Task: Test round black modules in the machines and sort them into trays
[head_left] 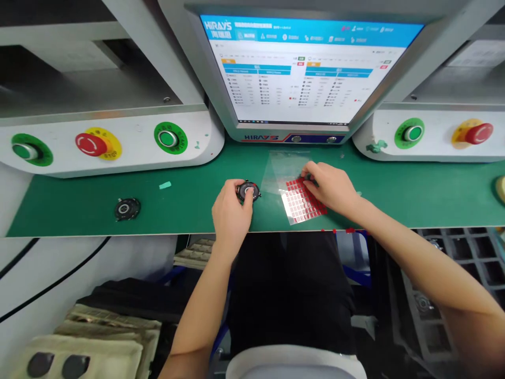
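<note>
My left hand (232,210) grips a round black watch-case-like part (254,190) between thumb and fingers, over the green mat near its front edge. To the right, my right hand (329,184) has its fingertips pinched together at the upper edge of a sheet of small red stickers (302,202). Whether a sticker is between those fingertips is too small to make out. Part of the sheet's grid is bare and pale, the rest red. A clear plastic film (276,171) lies behind and partly under the sheet. A second round black part (127,209) rests on the mat at the left.
A monitor (292,134) stands behind the green mat (189,205). Machine panels with green buttons (169,138) and red stop buttons (91,144) flank it. Stacked trays (98,347) sit lower left; a dark compartment tray (469,252) is lower right. Red scraps (350,230) stick to the mat's front edge.
</note>
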Action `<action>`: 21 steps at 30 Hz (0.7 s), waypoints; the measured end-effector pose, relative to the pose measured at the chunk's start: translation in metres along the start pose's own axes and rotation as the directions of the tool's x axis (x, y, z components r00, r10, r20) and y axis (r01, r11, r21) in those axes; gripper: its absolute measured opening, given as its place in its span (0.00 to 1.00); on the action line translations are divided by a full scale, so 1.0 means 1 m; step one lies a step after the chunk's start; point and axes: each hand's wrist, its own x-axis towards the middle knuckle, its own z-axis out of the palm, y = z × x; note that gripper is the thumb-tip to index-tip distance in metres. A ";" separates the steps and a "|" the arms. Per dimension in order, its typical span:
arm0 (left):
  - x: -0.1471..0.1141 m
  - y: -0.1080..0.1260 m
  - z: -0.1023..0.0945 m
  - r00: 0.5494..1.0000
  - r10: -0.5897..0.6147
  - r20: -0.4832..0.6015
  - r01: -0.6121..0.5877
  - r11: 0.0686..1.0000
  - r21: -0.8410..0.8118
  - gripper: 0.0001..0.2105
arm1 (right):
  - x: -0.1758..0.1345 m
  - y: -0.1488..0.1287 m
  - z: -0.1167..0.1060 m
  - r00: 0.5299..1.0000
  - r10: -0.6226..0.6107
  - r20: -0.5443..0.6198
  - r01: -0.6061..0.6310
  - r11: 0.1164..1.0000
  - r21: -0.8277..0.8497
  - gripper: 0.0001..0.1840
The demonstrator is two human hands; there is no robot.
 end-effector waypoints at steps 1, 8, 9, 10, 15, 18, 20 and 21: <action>-0.001 0.001 0.001 0.999 0.014 -0.029 -0.014 1.000 0.027 0.10 | 0.001 0.000 -0.001 1.000 -0.002 0.001 0.002 1.000 -0.004 0.09; -0.021 0.019 0.022 0.909 0.324 -0.261 -0.289 0.943 0.163 0.12 | 0.007 -0.002 -0.008 0.997 0.074 0.035 -0.074 0.997 -0.009 0.08; -0.026 0.024 0.029 0.877 0.417 -0.238 -0.391 0.908 0.150 0.11 | 0.008 -0.003 -0.009 0.996 0.077 0.043 -0.077 0.997 0.003 0.08; -0.031 0.029 0.036 0.841 0.503 -0.199 -0.488 0.864 0.125 0.11 | 0.010 -0.003 -0.010 0.996 0.078 0.051 -0.079 0.997 0.016 0.08; -0.040 0.042 0.067 0.794 0.598 -0.114 -0.606 0.794 -0.053 0.10 | 0.012 0.001 -0.012 0.997 0.047 0.069 -0.050 0.998 0.033 0.08; -0.037 0.041 0.072 0.819 0.560 -0.125 -0.571 0.818 -0.073 0.10 | 0.010 0.005 -0.011 0.999 0.004 0.038 -0.007 0.997 0.071 0.09; -0.036 0.040 0.071 0.820 0.558 -0.130 -0.569 0.819 -0.073 0.10 | 0.008 0.006 -0.011 1.000 -0.003 0.017 0.002 0.996 0.094 0.12; -0.036 0.040 0.071 0.821 0.556 -0.131 -0.568 0.820 -0.078 0.10 | 0.007 0.006 -0.011 1.000 0.002 0.019 -0.004 0.996 0.084 0.13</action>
